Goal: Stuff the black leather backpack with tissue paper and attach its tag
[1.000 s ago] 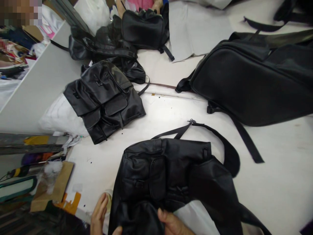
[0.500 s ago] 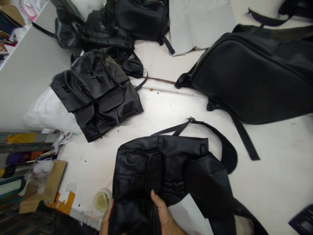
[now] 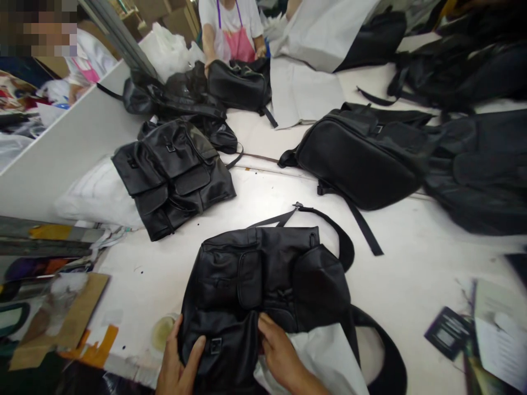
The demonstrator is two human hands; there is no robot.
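Black backpack: on white tbl, directly in front of wearer, pocketed side up; near end runs out of frame.
L hand: fingers round bag's L edge, thumb on front pkt, just beside buckle; bag edge held betw. them.
R hand: fingers curled, narrow gap, at pkt's R edge; can't tell if they pinch it.
White sheet: lies on bag, partly under R hand.
Change, last ½ sec: R thumb shifts off the pkt area up by the flap to this pkt's edge; L thumb comes over onto the front; buckle now shows betw. hands.
Meaning: prob. handling this buckled pkt now, L steadying, R working its edge.
View: wider; co-worker at far side, w/ hands by another black bag. Dark tag on R also in view.
Cup: just L of bag, near L hand.
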